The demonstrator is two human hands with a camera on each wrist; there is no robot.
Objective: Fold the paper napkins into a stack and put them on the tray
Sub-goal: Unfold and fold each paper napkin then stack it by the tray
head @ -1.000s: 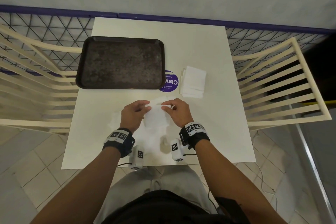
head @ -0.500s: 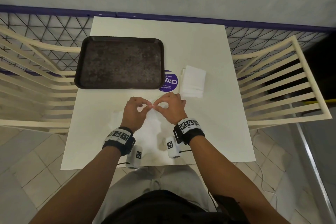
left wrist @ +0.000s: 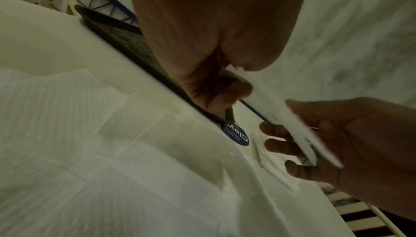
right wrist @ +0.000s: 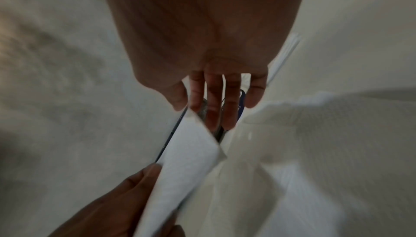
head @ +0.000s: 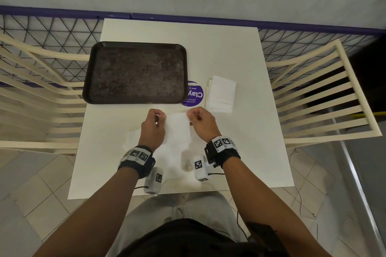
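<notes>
Both hands hold one white, softly embossed paper napkin (head: 177,128) lifted above the square off-white table (head: 240,152): left hand (head: 152,129) pinches its far left corner, right hand (head: 201,123) pinches the far right corner, fingers curled on both. The sheet hangs flat between them, a rectangle. More unfolded white napkins (head: 133,137) lie spread on the table under and left of the hands, thin and creased. A neat stack of folded white napkins (head: 221,94) sits well right of the dark brown, speckled rectangular plastic tray (head: 135,73), with a round purple sticker (head: 195,94) between them, partly under the tray's near right corner. Tray holds nothing. Cream slatted chairs (head: 313,98) flank the table. Left wrist view adds the napkin (left wrist: 292,121) edge-on as a thin double-layered strip, gripped by the left hand (left wrist: 216,87) and crossed by the right hand (left wrist: 351,141) fingers; also the dimpled texture and fold lines of the loose sheets (left wrist: 90,152). Right wrist view shows the napkin (right wrist: 184,166) bent into a shallow V, the right hand (right wrist: 202,59) with thumb on its corner and the other fingers straighter behind it, left hand (right wrist: 126,198) at the low end; heavy blur.
</notes>
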